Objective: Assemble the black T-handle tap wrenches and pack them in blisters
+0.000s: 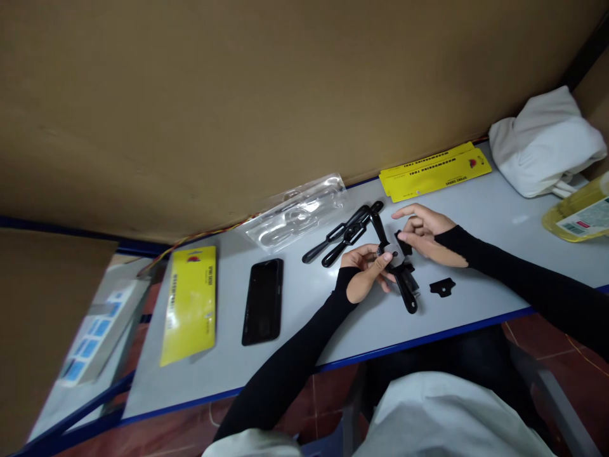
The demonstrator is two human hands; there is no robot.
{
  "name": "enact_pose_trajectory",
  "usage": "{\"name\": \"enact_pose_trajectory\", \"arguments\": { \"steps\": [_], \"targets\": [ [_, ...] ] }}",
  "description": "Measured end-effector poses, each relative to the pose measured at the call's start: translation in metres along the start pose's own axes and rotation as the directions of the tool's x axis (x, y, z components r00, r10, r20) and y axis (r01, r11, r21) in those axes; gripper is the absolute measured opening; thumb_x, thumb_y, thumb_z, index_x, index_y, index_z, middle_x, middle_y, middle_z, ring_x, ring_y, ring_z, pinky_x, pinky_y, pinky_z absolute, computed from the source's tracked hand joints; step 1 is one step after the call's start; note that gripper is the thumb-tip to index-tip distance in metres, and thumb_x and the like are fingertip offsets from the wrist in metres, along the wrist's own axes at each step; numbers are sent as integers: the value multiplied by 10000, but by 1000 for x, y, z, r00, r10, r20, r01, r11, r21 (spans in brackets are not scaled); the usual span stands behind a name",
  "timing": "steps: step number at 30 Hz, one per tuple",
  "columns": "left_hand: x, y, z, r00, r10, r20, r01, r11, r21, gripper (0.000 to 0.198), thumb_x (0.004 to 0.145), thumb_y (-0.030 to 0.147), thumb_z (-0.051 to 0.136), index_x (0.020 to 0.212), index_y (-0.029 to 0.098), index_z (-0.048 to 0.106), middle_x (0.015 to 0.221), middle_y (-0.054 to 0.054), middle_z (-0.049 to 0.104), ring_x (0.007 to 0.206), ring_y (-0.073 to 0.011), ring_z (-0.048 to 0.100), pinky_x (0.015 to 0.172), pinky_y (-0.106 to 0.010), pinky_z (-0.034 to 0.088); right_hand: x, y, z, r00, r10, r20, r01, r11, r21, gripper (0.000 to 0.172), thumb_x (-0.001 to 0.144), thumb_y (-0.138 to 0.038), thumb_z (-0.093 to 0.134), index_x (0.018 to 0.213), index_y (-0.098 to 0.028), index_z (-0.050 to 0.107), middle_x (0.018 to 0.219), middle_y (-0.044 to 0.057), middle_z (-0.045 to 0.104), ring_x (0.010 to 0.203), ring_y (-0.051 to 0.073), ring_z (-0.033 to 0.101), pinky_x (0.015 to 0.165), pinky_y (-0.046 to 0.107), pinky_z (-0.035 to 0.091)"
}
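My left hand [367, 266] is closed around the middle of a black-handled spokeshave [406, 292], its thumb on the grey metal blade [394, 253]. The tool lies slantwise, one handle pointing away and the other toward me. Close by on its right, my right hand [425, 233] pinches a small black plate [404, 244] between thumb and fingers, with the index finger stretched out. Part of that plate is hidden. Another black shaped plate [442, 287] lies flat on the table to the right. Two more black spokeshave bodies [346, 235] rest side by side beyond my left hand.
A clear plastic blister [299, 212] leans near the back wall. Yellow cards [438, 174] lie at the back, and another yellow card [189, 304] at left beside a black phone [262, 301]. At right stand a white cloth bundle [547, 143] and a bottle of yellow liquid [580, 212].
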State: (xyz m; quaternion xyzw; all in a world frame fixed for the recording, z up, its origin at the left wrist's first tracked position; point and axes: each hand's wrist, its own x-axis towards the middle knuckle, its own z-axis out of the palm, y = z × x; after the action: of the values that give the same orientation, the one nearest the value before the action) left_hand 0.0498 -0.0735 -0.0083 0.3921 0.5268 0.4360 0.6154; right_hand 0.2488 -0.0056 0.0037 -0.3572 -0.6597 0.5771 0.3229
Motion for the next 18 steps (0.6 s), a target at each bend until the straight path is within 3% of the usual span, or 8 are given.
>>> {"name": "enact_pose_trajectory", "arguments": {
  "steps": [6, 11, 13, 18],
  "targets": [
    [-1, -4, 3, 1000, -22, -10, 21, 999, -31, 621, 605, 587, 968, 881, 123, 662, 780, -102, 777, 559, -252, 769, 531, -344, 682, -3, 4, 6, 994, -91, -68, 75, 975, -212, 339, 852, -501, 810, 844, -177, 711, 712, 7, 678, 598, 106, 503, 578, 254, 416],
    [-3, -1, 7, 999, -22, -46, 20, 999, -51, 649, 539, 556, 1005, 882, 116, 674, 799, -100, 779, 609, -293, 790, 586, -394, 708, -5, 4, 15, 953, -261, -153, 188, 907, -377, 371, 892, -532, 765, 765, -184, 746, 756, 32, 682, 616, 113, 490, 575, 260, 396],
    [-3, 1, 8, 998, -18, -61, 15, 999, -48, 648, 539, 558, 1003, 889, 117, 682, 822, -101, 784, 615, -294, 792, 580, -390, 708, -6, 7, 20, 953, -247, -176, 172, 918, -356, 392, 865, -558, 783, 772, -182, 722, 769, 29, 670, 597, 106, 483, 552, 254, 393],
    [-4, 1, 8, 997, -18, -74, 14, 998, -56, 661, 593, 626, 960, 918, 109, 704, 785, -106, 788, 581, -281, 782, 563, -373, 700, -5, 15, 25, 978, -55, -202, 23, 987, -157, 427, 772, -568, 860, 852, -187, 686, 713, -8, 643, 549, 83, 445, 490, 222, 376]
  ]
}}
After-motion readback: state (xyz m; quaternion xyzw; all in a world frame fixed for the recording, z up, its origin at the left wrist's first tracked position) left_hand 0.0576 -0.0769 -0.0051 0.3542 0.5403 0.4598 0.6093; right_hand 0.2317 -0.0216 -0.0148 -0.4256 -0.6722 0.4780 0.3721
